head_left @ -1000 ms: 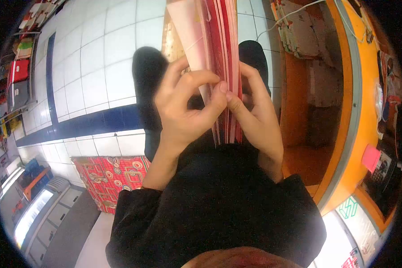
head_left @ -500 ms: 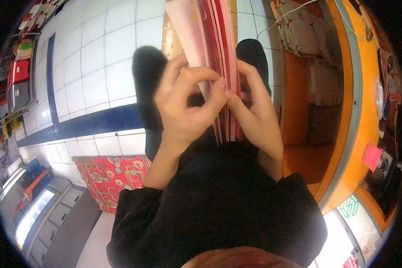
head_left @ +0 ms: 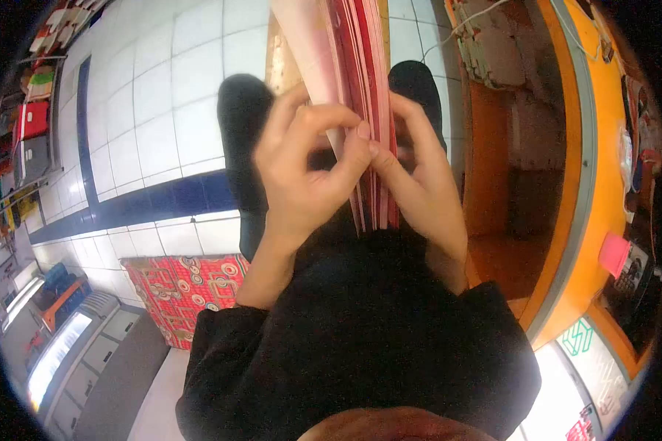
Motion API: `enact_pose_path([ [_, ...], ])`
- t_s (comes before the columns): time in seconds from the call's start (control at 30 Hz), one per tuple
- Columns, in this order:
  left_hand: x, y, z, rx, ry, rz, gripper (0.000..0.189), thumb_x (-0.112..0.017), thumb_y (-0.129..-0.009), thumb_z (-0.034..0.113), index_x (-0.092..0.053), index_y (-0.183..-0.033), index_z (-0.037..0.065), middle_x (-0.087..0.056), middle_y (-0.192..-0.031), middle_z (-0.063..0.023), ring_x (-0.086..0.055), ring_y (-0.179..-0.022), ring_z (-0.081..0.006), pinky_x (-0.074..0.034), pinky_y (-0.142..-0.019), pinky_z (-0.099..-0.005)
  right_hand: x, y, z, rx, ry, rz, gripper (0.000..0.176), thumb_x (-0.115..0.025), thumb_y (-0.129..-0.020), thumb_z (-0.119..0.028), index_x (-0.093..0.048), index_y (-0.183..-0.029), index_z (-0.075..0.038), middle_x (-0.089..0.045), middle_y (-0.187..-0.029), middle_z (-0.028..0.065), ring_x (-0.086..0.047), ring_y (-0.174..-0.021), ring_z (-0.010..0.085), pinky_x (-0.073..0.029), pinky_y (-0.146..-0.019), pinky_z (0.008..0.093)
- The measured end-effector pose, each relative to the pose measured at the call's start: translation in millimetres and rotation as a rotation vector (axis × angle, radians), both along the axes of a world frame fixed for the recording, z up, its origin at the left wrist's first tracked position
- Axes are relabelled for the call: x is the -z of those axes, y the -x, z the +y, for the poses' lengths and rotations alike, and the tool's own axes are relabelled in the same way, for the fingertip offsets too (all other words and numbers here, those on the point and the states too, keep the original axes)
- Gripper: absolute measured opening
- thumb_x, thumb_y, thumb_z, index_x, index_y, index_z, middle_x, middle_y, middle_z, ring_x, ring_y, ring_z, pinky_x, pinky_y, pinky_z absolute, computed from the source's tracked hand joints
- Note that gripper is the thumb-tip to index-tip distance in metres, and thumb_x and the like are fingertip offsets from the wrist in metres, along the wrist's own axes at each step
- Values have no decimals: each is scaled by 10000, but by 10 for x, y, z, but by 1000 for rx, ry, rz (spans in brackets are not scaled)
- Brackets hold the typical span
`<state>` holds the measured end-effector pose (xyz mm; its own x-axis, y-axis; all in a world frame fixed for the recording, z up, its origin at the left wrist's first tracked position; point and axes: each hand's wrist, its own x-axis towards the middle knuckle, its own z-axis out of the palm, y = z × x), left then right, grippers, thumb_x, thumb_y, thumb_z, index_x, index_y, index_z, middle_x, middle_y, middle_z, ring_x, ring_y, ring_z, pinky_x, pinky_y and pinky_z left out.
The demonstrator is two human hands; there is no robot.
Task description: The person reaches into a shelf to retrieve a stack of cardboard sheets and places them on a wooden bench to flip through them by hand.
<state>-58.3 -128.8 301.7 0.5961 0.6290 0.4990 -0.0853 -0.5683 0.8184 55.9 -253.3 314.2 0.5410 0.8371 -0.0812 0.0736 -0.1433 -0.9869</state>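
Observation:
A thick stack of red, pink and white sheets [head_left: 364, 66], paper-like, stands edge-up between my knees, its edges towards me. My left hand [head_left: 301, 162] is at its left side, with thumb and forefinger pinched together at the sheet edges. My right hand [head_left: 426, 180] wraps the right side, its thumb on the edges beside the left thumb and its fingers partly hidden behind the stack. At the left, a broad pale sheet [head_left: 301, 44] leans away from the others. My other left fingers are behind this sheet.
Beneath the stack is a light wooden surface [head_left: 281, 66]. White tiles [head_left: 154, 125] with a blue band [head_left: 154, 198] cover the floor. An orange-edged counter [head_left: 577, 257] with shelves stands right; a red patterned cloth [head_left: 187, 290] lies at lower left.
Both hands keep their place on the stack. The thumb tips have shifted very slightly up along the edges; the stack itself looks almost still.

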Motion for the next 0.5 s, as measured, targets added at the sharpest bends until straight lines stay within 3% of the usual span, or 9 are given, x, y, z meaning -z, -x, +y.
enact_pose_path([
  [0.03,-11,-10,-25,3,15,14,154,-770,-902,-20,-675,-1021,-1,-597,-1008,-80,-620,-808,-106,-494,-643,-210,2,16,-27,-10,25,-15,539,-671,-1035,-136,-453,-1511,-6,-594,-1386,121,-574,-1272,179,-498,-1034,328],
  [0.1,-6,-41,-78,-26,133,-33,151,-778,-898,-12,-681,-1011,10,-596,-982,-66,-613,-805,-97,-473,-629,-203,38,58,-63,-2,4,18,541,-673,-1033,-135,-452,-1510,-4,-596,-1382,118,-573,-1274,177,-497,-1036,329],
  [0.27,33,-50,-24,7,58,-50,150,-763,-910,-28,-670,-1024,1,-610,-1034,-85,-622,-821,-99,-491,-654,-209,2,15,-21,-7,-16,31,540,-672,-1034,-130,-451,-1509,0,-599,-1375,113,-572,-1275,173,-497,-1037,324],
  [0.33,62,-53,-33,12,63,-53,152,-761,-913,-25,-668,-1030,1,-608,-1038,-84,-621,-822,-99,-491,-656,-209,39,15,-32,25,-48,40,575,-719,-1005,-185,-489,-1506,-18,-564,-1453,178,-595,-1337,297,-559,-1015,413],
  [0.47,33,-24,-27,39,116,-32,154,-753,-923,-24,-664,-1045,1,-604,-1053,-83,-615,-822,-100,-499,-671,-212,32,13,-36,28,-37,43,582,-725,-1001,-188,-490,-1506,-20,-564,-1452,179,-602,-1326,298,-558,-1016,415],
  [0.5,37,-31,-26,40,115,-32,154,-753,-923,-24,-664,-1045,1,-604,-1053,-83,-615,-822,-100,-499,-671,-212,15,8,-35,9,-18,32,569,-700,-1020,-168,-463,-1511,-4,-580,-1411,152,-591,-1289,232,-536,-1014,362],
])
